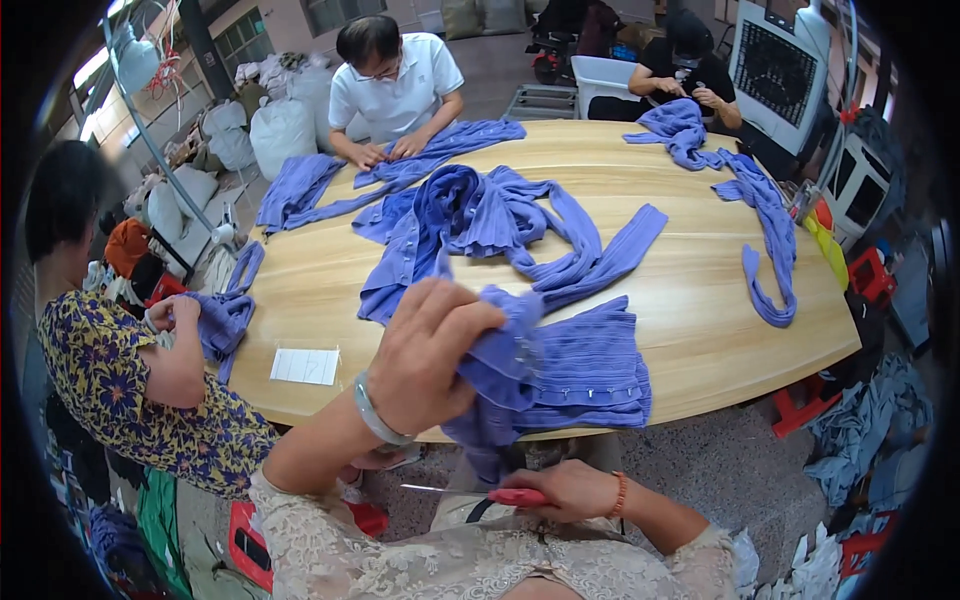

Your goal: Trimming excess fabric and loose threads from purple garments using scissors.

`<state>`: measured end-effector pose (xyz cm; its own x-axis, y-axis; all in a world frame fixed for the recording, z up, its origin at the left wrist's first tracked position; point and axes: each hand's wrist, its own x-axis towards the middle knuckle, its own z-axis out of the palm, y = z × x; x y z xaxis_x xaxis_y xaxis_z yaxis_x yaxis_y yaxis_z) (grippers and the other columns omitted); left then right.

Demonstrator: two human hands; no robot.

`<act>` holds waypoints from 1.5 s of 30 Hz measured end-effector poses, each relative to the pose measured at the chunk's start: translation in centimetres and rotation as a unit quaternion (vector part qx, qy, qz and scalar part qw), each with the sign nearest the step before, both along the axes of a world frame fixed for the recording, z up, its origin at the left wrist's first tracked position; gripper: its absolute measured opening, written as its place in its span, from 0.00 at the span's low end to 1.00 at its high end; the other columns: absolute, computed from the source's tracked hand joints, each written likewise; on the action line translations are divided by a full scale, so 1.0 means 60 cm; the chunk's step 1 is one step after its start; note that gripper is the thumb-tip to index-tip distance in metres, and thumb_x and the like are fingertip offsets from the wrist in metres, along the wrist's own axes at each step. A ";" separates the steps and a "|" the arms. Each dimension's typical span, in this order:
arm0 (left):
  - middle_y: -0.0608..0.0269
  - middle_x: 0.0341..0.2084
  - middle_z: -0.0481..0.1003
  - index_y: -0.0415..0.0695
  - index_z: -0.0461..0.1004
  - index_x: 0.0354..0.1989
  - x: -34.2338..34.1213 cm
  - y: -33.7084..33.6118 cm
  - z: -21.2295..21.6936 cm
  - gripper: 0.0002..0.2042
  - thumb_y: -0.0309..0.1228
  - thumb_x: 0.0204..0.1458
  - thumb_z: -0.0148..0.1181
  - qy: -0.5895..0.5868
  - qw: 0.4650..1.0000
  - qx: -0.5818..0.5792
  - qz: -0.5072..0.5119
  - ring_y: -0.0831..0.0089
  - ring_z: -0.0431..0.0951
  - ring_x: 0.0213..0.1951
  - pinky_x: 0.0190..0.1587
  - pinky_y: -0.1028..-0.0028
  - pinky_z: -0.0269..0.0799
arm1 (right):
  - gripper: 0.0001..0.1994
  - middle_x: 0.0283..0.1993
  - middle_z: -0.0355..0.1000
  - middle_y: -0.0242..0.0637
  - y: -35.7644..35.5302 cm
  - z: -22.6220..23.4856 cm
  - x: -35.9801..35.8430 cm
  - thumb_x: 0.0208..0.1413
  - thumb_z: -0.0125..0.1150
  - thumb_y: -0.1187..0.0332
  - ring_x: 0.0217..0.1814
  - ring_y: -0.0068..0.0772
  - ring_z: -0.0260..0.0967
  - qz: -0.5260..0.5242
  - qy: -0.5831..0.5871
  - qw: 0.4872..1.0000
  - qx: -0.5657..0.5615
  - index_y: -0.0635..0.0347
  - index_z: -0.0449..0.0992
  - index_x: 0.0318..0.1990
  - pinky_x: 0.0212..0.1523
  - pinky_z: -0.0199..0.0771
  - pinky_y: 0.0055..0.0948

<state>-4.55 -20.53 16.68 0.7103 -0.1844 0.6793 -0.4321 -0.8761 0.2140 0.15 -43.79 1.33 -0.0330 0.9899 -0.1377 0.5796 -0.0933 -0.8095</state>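
Observation:
My left hand (pixel 425 345), with a pale bangle at the wrist, is raised over the near edge of the table. Its fingers are closed on a purple knitted garment (pixel 505 345), part of which hangs down beside the table edge. More ribbed purple knit with a row of small fastenings (pixel 590 375) lies flat on the table just to the right. Low in front of my body, my right hand (pixel 580 492) grips red-handled scissors (pixel 520 497), their thin blade pointing left. An orange bracelet circles that wrist.
A heap of purple garments (pixel 480 215) covers the middle of the wooden table (pixel 700 360). A white paper slip (pixel 305 366) lies near left. Co-workers handle purple garments at the left (pixel 125 340), far side (pixel 395 90) and far right (pixel 690 75). Red stools (pixel 800 405) stand around.

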 end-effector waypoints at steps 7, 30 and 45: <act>0.53 0.34 0.68 0.41 0.69 0.42 0.076 0.010 0.127 0.25 0.20 0.27 0.59 -0.181 0.976 0.119 0.009 0.51 0.69 0.39 0.46 0.59 0.66 | 0.29 0.41 0.78 0.44 0.010 0.001 0.085 0.57 0.61 0.57 0.42 0.41 0.78 -0.150 -0.095 0.983 0.042 0.57 0.60 0.63 0.44 0.77 0.34; 0.50 0.50 0.67 0.46 0.70 0.51 0.163 0.491 -0.279 0.24 0.35 0.43 0.65 0.235 0.825 0.154 0.490 0.51 0.64 0.56 0.52 0.55 0.66 | 0.17 0.37 0.76 0.47 0.083 0.014 0.357 0.55 0.57 0.62 0.41 0.52 0.74 -0.325 -0.263 0.906 -0.063 0.50 0.70 0.53 0.42 0.72 0.49; 0.39 0.66 0.50 0.49 0.58 0.66 0.095 0.232 -0.369 0.41 0.43 0.41 0.69 0.344 0.910 0.080 0.218 0.43 0.44 0.69 0.67 0.46 0.43 | 0.20 0.27 0.73 0.53 -0.166 -0.015 0.195 0.55 0.59 0.49 0.33 0.59 0.72 -0.588 -0.250 0.767 -0.055 0.60 0.74 0.36 0.36 0.71 0.49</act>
